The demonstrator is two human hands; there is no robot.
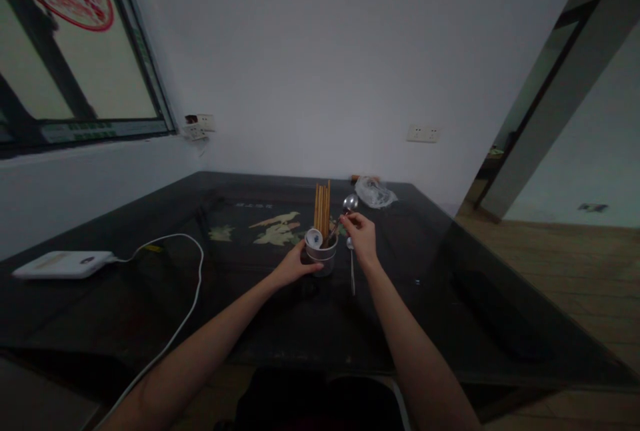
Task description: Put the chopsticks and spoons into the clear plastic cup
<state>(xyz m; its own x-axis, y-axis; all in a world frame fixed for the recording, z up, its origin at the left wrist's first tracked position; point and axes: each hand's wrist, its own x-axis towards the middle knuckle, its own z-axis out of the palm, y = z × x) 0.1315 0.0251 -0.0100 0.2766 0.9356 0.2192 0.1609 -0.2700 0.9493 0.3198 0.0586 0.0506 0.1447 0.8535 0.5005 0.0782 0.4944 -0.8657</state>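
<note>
A round utensil holder (pixel 321 255) stands upright on the dark table, with my left hand (pixel 295 264) wrapped around its left side and front. Several wooden chopsticks (pixel 323 209) rise out of it, and a white ceramic spoon (pixel 314 238) leans at its left rim. My right hand (pixel 361 234) pinches the handle of a metal spoon (pixel 351 202) at the holder's right. That spoon's bowl points up, and its handle slants down into the holder's mouth. A second, smaller metal spoon (pixel 353 267) lies on the table just below my right hand.
A crumpled clear plastic bag (pixel 374 192) lies at the table's back edge. On the left, a white power bank (pixel 65 264) has a white cable (pixel 200 271) running to the front edge. A dark long object (pixel 500 314) rests at the right.
</note>
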